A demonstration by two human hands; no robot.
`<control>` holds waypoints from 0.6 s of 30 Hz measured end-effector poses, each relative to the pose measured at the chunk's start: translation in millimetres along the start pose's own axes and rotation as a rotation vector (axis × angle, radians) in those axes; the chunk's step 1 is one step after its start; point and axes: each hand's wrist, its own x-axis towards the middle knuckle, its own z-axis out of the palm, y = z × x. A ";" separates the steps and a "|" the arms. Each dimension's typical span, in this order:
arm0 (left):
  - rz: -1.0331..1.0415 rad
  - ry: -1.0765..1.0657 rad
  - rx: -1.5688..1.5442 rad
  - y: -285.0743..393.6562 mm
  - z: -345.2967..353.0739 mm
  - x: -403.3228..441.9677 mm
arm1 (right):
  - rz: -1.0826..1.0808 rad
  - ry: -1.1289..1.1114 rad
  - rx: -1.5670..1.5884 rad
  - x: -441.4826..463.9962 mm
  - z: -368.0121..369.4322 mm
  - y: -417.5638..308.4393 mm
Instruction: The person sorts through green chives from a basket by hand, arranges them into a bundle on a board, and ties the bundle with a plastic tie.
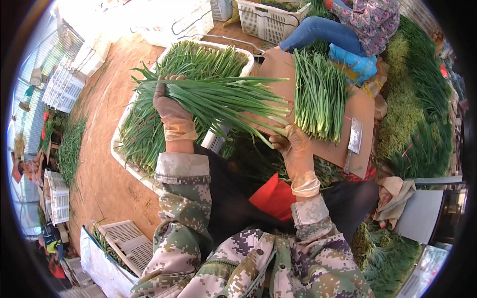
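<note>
My left hand, in a thin glove, is closed round the leafy end of a bunch of garlic chives held sideways. The pale stem ends fan out to the right. At those ends my right hand, also gloved, pinches a chive stem between thumb and fingers. Beneath the bunch stands a white crate full of chives. A neat pile of chives lies on a cardboard sheet at the right. On the sheet's right part rests a cleaver-like blade, its handle pointing toward me.
Across from me sits a person in jeans, beside another white crate. Heaps of chives and yellowish trimmings line the right side. More crates stand at the left on the earth floor. A red cloth lies at my lap.
</note>
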 end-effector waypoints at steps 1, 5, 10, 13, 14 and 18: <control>-0.033 -0.052 -0.161 -0.7 1.4 -0.7 | 0.002 0.002 0.001 -1.3 3.4 -4.8; -0.093 -0.120 -0.107 -0.3 3.3 -4.8 | 0.081 -0.015 0.024 -4.3 15.7 -17.3; -0.220 -0.344 -0.154 -1.6 3.2 -2.8 | 0.012 0.090 -0.347 0.7 29.0 -7.7; -0.061 -0.021 0.007 -9.4 36.1 -22.3 | -0.032 0.109 -0.297 3.6 27.5 -5.5; -0.060 -0.022 0.009 -6.9 31.4 -19.2 | -0.031 0.108 -0.295 2.2 24.3 -4.7; -0.158 -0.331 -0.148 5.9 18.0 -10.6 | 0.041 0.211 -0.583 -0.7 -29.6 12.6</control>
